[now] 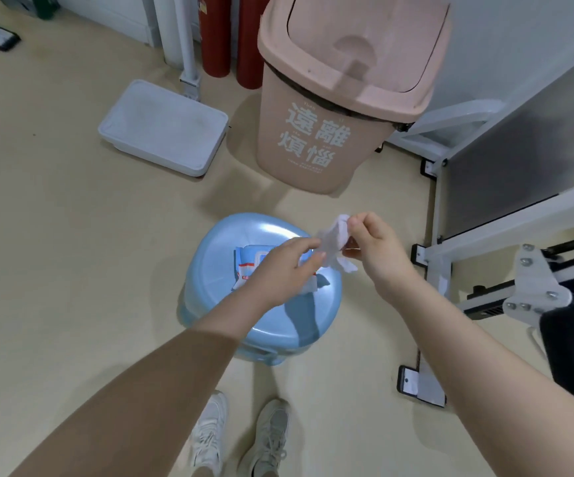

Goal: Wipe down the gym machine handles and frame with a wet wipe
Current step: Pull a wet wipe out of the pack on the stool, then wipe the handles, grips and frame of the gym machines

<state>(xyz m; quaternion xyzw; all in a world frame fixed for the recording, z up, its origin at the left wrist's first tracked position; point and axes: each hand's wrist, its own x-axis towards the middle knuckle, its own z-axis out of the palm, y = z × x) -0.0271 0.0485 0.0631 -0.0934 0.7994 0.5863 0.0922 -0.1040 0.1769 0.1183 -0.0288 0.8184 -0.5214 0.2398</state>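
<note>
Your right hand (pixel 376 251) pinches the upper part of a crumpled white wet wipe (pixel 333 242) between thumb and curled fingers. Your left hand (pixel 287 266) holds the same wipe from the other side, its fingers extended and closed lightly on the lower edge. The wipe hangs between both hands, above the right edge of the blue stool (pixel 261 304).

On the stool's top, under your left hand, lies the wet wipe pack (pixel 249 263), blue and white with a red mark; a loose white sheet shows at its near right corner.

Beyond the stool stands a pink lidded bin (pixel 330 108) with white characters on its front. To its left, a white mop head (pixel 163 127) lies flat on the beige floor (pixel 55 235), with two red cylinders (pixel 230 36) behind it against the wall.

The gym machine frame (pixel 440 270), white with black feet, runs along the right side, well apart from the wipe. Your two white shoes (pixel 241 438) stand at the near edge.
</note>
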